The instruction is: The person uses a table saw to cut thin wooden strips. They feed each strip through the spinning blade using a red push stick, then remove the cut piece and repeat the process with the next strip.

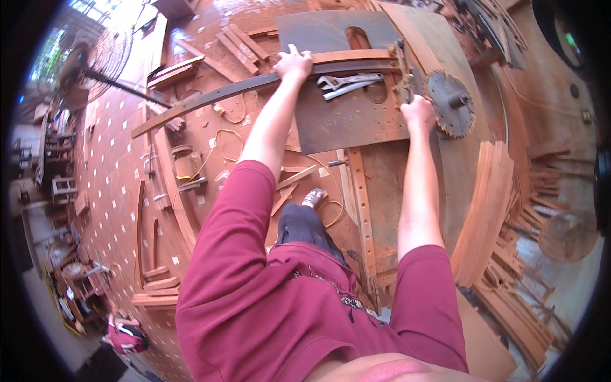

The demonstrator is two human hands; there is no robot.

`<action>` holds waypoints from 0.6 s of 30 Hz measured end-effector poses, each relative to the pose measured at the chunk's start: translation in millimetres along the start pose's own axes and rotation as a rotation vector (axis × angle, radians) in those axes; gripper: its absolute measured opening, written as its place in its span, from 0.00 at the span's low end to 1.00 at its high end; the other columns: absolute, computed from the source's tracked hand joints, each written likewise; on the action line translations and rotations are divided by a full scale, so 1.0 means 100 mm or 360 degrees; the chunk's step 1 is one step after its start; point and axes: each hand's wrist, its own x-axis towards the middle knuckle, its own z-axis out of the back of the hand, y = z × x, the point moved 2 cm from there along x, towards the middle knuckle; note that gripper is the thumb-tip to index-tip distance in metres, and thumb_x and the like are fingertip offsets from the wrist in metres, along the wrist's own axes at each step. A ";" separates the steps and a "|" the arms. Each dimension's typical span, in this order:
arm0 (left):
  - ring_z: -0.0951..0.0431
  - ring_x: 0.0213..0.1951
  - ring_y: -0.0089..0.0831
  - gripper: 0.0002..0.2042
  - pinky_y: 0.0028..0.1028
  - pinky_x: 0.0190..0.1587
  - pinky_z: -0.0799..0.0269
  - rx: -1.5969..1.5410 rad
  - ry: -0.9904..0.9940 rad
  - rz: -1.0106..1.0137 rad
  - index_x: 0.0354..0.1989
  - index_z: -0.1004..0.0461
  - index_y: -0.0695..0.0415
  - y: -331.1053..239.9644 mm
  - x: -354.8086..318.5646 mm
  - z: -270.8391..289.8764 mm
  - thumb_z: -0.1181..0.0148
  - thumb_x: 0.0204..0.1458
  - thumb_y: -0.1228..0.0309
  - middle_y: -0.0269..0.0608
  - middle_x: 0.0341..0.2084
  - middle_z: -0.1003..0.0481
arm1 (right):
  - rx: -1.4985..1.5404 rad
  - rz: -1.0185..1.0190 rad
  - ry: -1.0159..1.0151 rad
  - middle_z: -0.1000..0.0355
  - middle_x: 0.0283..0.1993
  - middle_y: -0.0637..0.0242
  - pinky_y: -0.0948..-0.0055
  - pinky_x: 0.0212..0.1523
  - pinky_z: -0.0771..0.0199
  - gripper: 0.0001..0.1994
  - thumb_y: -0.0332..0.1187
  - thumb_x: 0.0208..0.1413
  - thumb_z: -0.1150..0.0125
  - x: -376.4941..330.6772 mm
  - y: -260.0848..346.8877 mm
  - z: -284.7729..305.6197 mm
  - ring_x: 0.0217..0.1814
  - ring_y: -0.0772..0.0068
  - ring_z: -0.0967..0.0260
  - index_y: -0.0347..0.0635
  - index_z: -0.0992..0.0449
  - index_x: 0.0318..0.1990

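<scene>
A long curved dark strip point(216, 102) reaches from the left onto a steel tabletop point(344, 121), with a reddish wooden strip point(353, 55) along its far side. My left hand point(294, 65) rests across these strips, its fingers spread. On the right, my right hand point(418, 114) is closed on the near end of a metal clamp point(405, 73) by the strips' right ends; its fingers are partly hidden. Between my hands lie an adjustable wrench point(340, 81) and a second silver tool point(352, 90). A round saw blade point(449, 104) with a central hub is just right of my right hand.
Wooden pieces point(240, 46) and a yellow cord point(219, 134) lie on the tiled floor at left. A stand fan point(76, 70) is at far left. Curved boards point(484, 213) are stacked at right. Another person point(127, 334) is at lower left.
</scene>
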 end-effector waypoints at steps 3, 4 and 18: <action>0.28 0.62 0.54 0.37 0.51 0.61 0.33 -0.0081 0.0063 0.0033 0.77 0.50 0.52 0.00 -0.11 0.03 0.62 0.62 0.47 0.67 0.64 0.37 | -0.0095 0.0032 -0.0040 0.19 0.47 0.53 0.53 0.53 0.20 0.17 0.40 0.48 0.36 -0.14 -0.03 -0.01 0.53 0.49 0.21 0.46 0.18 0.46; 0.27 0.61 0.54 0.37 0.51 0.60 0.32 -0.0069 0.0010 0.0034 0.77 0.51 0.52 0.04 -0.12 0.00 0.61 0.61 0.47 0.68 0.63 0.37 | -0.0106 0.0051 -0.0037 0.19 0.47 0.53 0.52 0.53 0.20 0.17 0.39 0.48 0.36 -0.19 -0.02 0.02 0.52 0.49 0.21 0.46 0.19 0.46; 0.22 0.54 0.55 0.36 0.46 0.54 0.25 -0.0122 -0.0065 0.0017 0.76 0.49 0.52 0.36 -1.98 -0.10 0.59 0.60 0.48 0.66 0.61 0.33 | -0.0056 0.0039 -0.0125 0.19 0.45 0.50 0.52 0.51 0.20 0.14 0.35 0.48 0.39 -1.59 -1.17 0.00 0.49 0.47 0.20 0.43 0.19 0.43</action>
